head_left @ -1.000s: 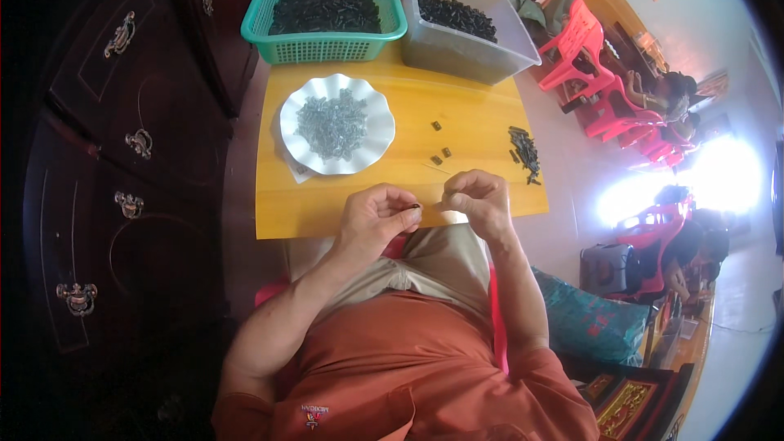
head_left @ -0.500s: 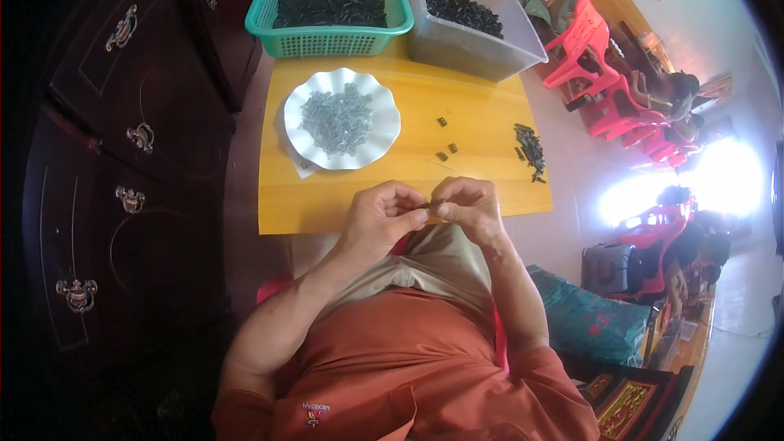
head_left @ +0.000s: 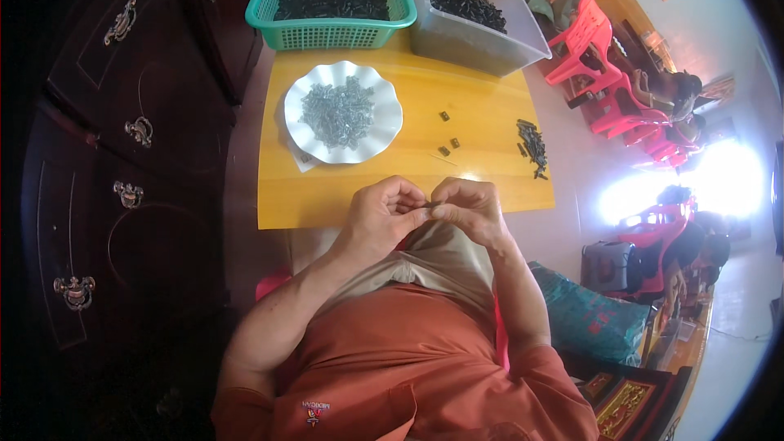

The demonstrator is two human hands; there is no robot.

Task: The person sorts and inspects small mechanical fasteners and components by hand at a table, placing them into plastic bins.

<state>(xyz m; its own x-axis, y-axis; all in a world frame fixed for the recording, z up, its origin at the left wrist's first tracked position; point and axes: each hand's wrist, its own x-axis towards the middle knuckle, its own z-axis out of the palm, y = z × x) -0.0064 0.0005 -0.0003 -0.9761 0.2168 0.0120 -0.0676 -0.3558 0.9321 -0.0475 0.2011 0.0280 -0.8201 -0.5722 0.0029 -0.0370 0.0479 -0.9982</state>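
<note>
My left hand (head_left: 385, 211) and my right hand (head_left: 467, 207) meet at the table's near edge, fingertips pinched together around a small dark piece (head_left: 432, 204). My fingers cover most of it, so its exact shape is hidden. Beyond my hands, a few small dark square pieces (head_left: 444, 150) lie on the yellow table (head_left: 343, 200), with a thin pale stick (head_left: 443, 160) close by. To the left stands a white scalloped plate (head_left: 298, 143) heaped with small clear pieces (head_left: 339, 112). Toward the right edge lies a loose pile of narrow black pieces (head_left: 532, 149).
A green basket (head_left: 335, 37) and a translucent bin (head_left: 482, 53), both full of small black parts, stand at the table's far side. Dark drawers (head_left: 98, 171) line the left. Pink chairs (head_left: 584, 45) and seated people are at the right, with a teal bag (head_left: 584, 318) on the floor.
Both hands stay together on the dark piece with only slight finger movement. The view has shifted a little, so the table and containers appear slightly higher.
</note>
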